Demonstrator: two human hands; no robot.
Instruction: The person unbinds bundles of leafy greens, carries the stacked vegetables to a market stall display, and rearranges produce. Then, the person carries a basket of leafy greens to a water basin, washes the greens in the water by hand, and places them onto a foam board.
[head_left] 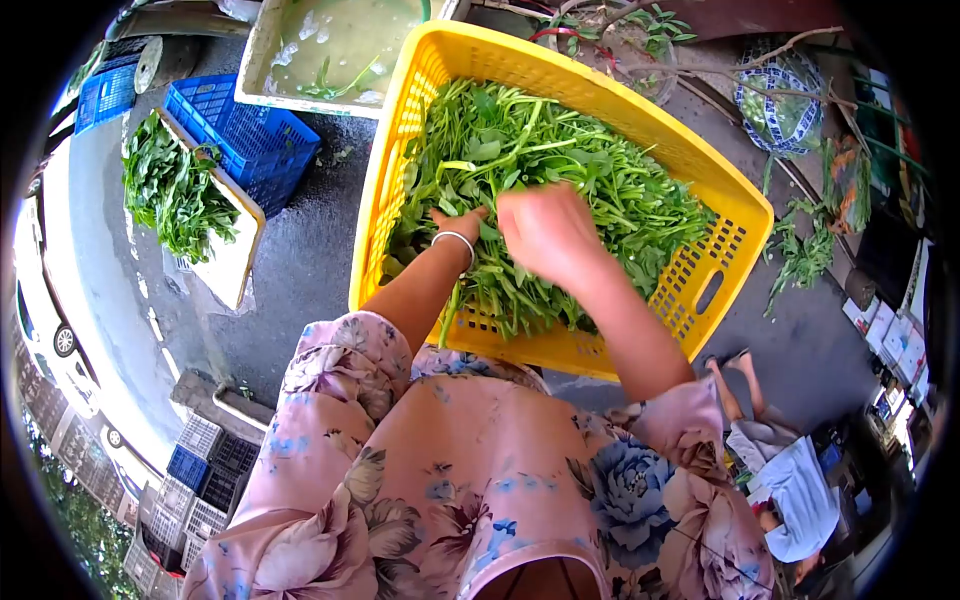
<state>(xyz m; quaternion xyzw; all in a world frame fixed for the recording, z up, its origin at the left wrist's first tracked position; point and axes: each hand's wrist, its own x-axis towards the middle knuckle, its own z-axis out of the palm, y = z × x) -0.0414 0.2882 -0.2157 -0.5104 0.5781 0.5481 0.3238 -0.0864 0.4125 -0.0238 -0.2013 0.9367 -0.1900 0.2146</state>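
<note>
A yellow plastic crate (590,62) with perforated sides is right in front of my body, heaped with long-stemmed leafy greens (600,175). My left hand (460,225), a bracelet at its wrist, reaches down into the left part of the heap. Its fingers are bent around some stems and partly sunk among them. Just to its right, my right hand (550,232) is closed in a fist over the greens and a little blurred by motion. Whatever lies inside that fist is hidden.
A white tub of water (340,60) stands beyond the crate. To the left, more greens (172,190) lie on a board by a blue crate (255,140). A wrapped bundle (780,105) and loose plants (800,255) are at right. Another person (795,490) is behind at lower right.
</note>
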